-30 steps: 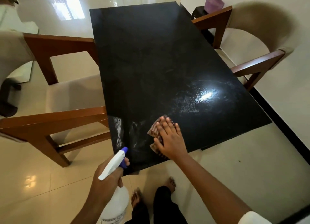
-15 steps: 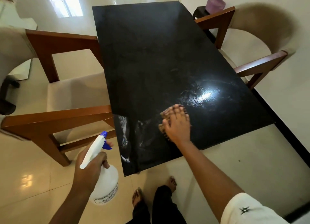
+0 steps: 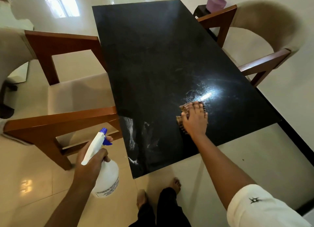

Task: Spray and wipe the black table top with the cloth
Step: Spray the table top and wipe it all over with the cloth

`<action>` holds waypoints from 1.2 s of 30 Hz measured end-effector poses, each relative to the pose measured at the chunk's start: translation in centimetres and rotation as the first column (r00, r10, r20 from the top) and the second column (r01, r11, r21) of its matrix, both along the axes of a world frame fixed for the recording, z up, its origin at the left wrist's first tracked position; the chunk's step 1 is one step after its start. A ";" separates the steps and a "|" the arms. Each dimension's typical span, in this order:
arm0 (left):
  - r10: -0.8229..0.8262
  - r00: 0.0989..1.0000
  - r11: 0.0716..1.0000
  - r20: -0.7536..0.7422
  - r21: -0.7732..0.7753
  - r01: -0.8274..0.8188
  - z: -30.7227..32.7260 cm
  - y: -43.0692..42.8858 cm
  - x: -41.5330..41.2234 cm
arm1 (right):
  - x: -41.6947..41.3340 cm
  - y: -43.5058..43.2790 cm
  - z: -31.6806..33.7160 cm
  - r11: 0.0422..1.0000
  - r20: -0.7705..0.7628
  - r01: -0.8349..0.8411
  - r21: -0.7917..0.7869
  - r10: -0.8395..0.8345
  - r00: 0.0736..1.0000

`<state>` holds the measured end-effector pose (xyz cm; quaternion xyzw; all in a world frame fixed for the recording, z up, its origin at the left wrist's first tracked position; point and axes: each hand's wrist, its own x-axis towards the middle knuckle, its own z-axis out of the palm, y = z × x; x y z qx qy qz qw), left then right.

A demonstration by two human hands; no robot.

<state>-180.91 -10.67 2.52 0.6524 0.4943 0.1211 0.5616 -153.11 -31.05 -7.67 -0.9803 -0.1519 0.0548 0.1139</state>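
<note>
Cloth (image 3: 184, 109) under right hand (image 3: 195, 121), grip spread flat on table top (image 3: 153, 56), left hand (image 3: 91, 162) clasping spray bottle (image 3: 108, 175)

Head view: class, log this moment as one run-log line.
right hand: presses cloth on black table top | left hand: holds spray bottle beside it

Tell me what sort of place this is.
Probably a dining area in a home: a long black table top flanked by cushioned wooden armchairs on a glossy tiled floor, and the person's feet are bare.
</note>
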 end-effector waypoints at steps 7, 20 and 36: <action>0.015 0.999 1.000 -0.045 -0.021 -0.016 -0.8 0.8 -0.2 | -8.1 -1.1 -0.1 0.855 0.014 -0.517 -0.034 0.518 0.855; 0.020 1.000 0.999 -0.021 -0.042 -0.021 -1.0 1.5 -0.7 | -14.4 1.2 -0.8 0.988 0.082 -0.102 0.112 0.093 0.992; -0.009 0.997 0.995 -0.077 -0.096 0.001 -1.7 1.1 -0.4 | -11.1 -3.2 -0.5 0.995 0.070 0.082 0.057 -0.086 0.994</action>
